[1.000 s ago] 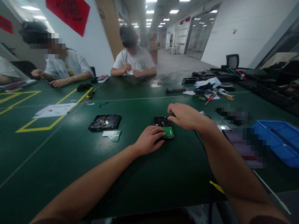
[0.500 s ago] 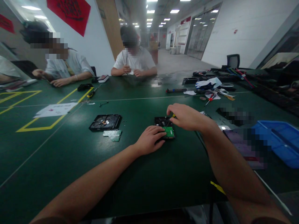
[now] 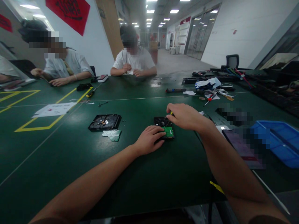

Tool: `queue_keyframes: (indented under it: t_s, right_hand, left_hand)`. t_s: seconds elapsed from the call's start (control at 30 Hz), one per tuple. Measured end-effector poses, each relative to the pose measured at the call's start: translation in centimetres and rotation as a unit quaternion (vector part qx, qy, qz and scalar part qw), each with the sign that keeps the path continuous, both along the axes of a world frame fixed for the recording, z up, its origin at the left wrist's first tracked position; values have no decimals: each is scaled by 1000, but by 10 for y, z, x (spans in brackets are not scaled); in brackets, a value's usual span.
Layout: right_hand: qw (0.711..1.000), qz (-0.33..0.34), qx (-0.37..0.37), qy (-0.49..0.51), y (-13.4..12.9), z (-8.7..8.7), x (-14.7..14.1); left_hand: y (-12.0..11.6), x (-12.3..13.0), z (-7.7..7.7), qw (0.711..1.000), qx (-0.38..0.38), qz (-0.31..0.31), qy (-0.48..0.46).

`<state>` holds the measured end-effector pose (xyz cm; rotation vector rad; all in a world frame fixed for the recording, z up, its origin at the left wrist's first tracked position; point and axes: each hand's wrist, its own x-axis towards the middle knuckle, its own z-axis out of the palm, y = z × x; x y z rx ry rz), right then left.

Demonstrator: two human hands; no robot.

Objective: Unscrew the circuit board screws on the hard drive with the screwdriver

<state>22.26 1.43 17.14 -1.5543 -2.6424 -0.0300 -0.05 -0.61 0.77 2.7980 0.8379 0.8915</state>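
Note:
A black hard drive (image 3: 161, 121) with a green circuit board (image 3: 168, 132) on its near half lies on the dark green table (image 3: 130, 180). My left hand (image 3: 150, 140) rests on the drive's left and near side, its fingers spread over the board's edge. Above the drive's far right corner, my right hand (image 3: 182, 115) is closed around a screwdriver (image 3: 171, 113) with a yellow part on its handle; its shaft points down at the drive. To the left lie another opened drive (image 3: 105, 122) and a loose green board (image 3: 112, 135), with tiny screws beside them.
Two people (image 3: 133, 60) sit across the table. A blue tray (image 3: 277, 143) and a tablet-like panel (image 3: 240, 149) lie at the right. Farther back are gloves (image 3: 207, 83), a red screwdriver (image 3: 209, 99) and cables. White paper (image 3: 54, 109) and a yellow screwdriver (image 3: 92, 92) are at the left.
The screwdriver's handle and my right fingers have shifted very slightly over the drive. My left hand stays in place on it.

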Motion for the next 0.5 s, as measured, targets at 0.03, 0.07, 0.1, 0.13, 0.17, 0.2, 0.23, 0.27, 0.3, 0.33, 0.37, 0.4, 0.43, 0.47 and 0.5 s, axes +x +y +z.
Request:
queue_keyframes:
  t_s: [0.03, 0.07, 0.1, 0.13, 0.17, 0.2, 0.23, 0.27, 0.3, 0.33, 0.37, 0.4, 0.43, 0.47, 0.5]
  right_hand:
    - [1000, 15, 2, 10, 1, -1, 1]
    - [999, 33, 5, 23, 3, -3, 3]
    - [998, 49, 5, 37, 4, -4, 4]
    - [997, 65, 1, 48, 5, -5, 4]
    - [995, 83, -3, 61, 5, -6, 4]
    - [993, 95, -7, 70, 6, -7, 4]
    - [992, 104, -11, 76, 6, -7, 3]
    - [991, 109, -13, 81, 6, -8, 3]
    - [990, 111, -15, 85, 7, -8, 2]
    - [990, 111, -16, 88, 7, -9, 2]
    - [989, 112, -17, 93, 8, -10, 2]
    - [989, 113, -18, 99, 9, -10, 2]
    - [988, 113, -19, 104, 9, -11, 3]
    - [988, 110, -18, 108, 10, -11, 3]
    - [988, 104, -16, 110, 10, -12, 3]
  left_hand:
    - [0, 0, 0, 1000, -2, 0, -1]
    - [0, 0, 1, 1000, -3, 1, -1]
    - [-1, 1, 1, 1000, -4, 1, -2]
    - [-1, 1, 2, 1000, -4, 1, -2]
    - [-1, 1, 2, 1000, -5, 1, -2]
    - [-1, 1, 2, 1000, -6, 1, -1]
    - [-1, 1, 2, 1000, -6, 0, -1]
    - [-1, 1, 3, 1000, -7, -1, -2]
    - [-1, 1, 3, 1000, -8, -1, -3]
    - [-1, 1, 3, 1000, -9, -1, -4]
    - [-1, 1, 2, 1000, -10, 0, -3]
    - [-1, 1, 2, 1000, -10, 1, -2]
    - [0, 1, 2, 1000, -11, 1, 0]
    - [0, 1, 2, 1000, -10, 0, 1]
    - [0, 1, 1, 1000, -9, -1, 2]
